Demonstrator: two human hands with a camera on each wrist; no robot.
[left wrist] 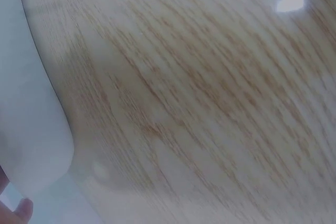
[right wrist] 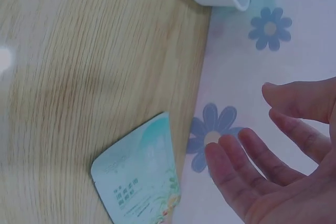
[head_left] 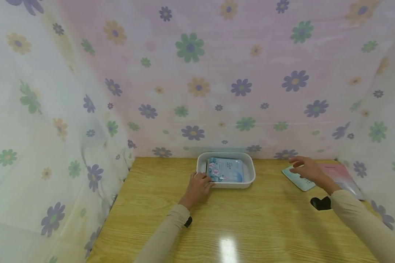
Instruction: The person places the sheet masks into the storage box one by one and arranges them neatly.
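At the back of the table stands a white plastic tray [head_left: 249,168], with a blue flowered sachet [head_left: 228,170] lying flat inside it. My left hand [head_left: 198,188] grips the tray's front left corner, fingers at the left rim and thumb along the front. In the left wrist view, only fingertips [left wrist: 22,211] show beside the tray wall [left wrist: 31,93]. To the right, my right hand [head_left: 307,171] hovers over a pale green sachet [right wrist: 139,174], touching nothing, its fingers apart and loosely bent. A pink sachet [head_left: 337,170] lies partly hidden behind that hand and forearm.
The wooden table [head_left: 243,215] meets a flower-printed cloth [head_left: 214,120] at the back, and more cloth hangs at both sides. A black heart-shaped patch [head_left: 320,203] shows beside the right sleeve.
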